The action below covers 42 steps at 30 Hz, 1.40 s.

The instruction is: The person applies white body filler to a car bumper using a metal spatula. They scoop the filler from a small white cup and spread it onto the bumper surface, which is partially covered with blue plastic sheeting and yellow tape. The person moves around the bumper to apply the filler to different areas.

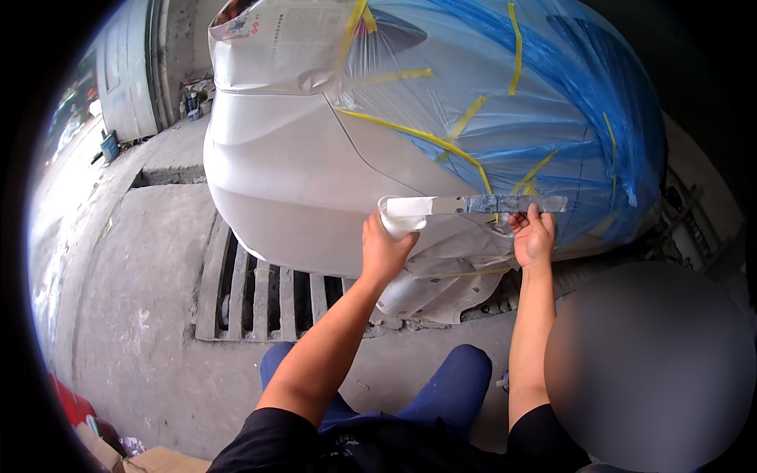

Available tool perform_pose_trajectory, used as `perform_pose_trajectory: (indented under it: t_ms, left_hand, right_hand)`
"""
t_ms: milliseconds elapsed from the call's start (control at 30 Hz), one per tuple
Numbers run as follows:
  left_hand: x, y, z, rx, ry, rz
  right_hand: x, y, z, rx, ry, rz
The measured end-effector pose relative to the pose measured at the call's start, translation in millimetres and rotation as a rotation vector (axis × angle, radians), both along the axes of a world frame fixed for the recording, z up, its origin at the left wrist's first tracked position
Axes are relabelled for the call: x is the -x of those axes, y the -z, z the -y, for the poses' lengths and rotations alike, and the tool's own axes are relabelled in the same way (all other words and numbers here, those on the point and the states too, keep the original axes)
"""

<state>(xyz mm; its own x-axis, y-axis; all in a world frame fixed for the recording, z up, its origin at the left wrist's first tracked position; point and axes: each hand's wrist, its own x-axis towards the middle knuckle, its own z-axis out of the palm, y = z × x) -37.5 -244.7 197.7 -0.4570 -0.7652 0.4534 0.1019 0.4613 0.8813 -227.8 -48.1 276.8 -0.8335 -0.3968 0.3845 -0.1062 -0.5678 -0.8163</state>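
Note:
My left hand [384, 254] is wrapped round a white cup [404, 226], tilted with its mouth toward me, and white liquid shows at its rim. A long flat mixing stick [493, 204] lies level across the cup's mouth. White coats its left end, while the rest is grey and stained. The fingers of my right hand [535, 235] pinch the stick near its right end. Just beyond both hands stands a car body with a pale, white bumper [276, 177].
Blue plastic film [544, 87], newspaper [288, 47] and yellow tape [414, 128] cover much of the car. A slatted floor grating [248, 292] runs below the bumper. Cardboard [165, 459] lies at lower left. A blurred round patch hides the lower right.

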Motion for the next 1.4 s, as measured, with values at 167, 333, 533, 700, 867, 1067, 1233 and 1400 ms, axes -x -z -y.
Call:
perform_pose_trajectory:
  t_ms: [167, 333, 533, 700, 867, 1067, 1233, 1400]
  left_hand:
    - [2, -3, -4, -0.016, -0.001, -0.002]
    - [6, -4, -5, 0.000, -0.003, -0.006]
    - [11, -2, -7, -0.041, 0.005, 0.004]
    - [10, -1, -8, -0.049, 0.016, 0.000]
    - [10, 2, -11, -0.040, 0.010, -0.008]
    - [10, 5, -11, -0.039, 0.001, -0.014]
    - [11, 3, -10, -0.024, -0.003, -0.018]
    - [12, 6, -8, 0.006, -0.020, 0.010]
  right_hand:
    - [10, 13, 0, 0.049, -0.028, 0.024]
    - [17, 22, 0, 0.080, -0.037, 0.036]
    - [25, 31, -2, 0.084, -0.042, 0.045]
    - [29, 36, -3, 0.091, -0.056, 0.050]
    - [30, 36, -3, 0.092, -0.072, 0.032]
    - [28, 29, 0, 0.084, -0.047, 0.058]
    - [29, 24, 3, 0.065, -0.025, 0.062]
    - [30, 21, 5, 0.061, -0.023, 0.079]
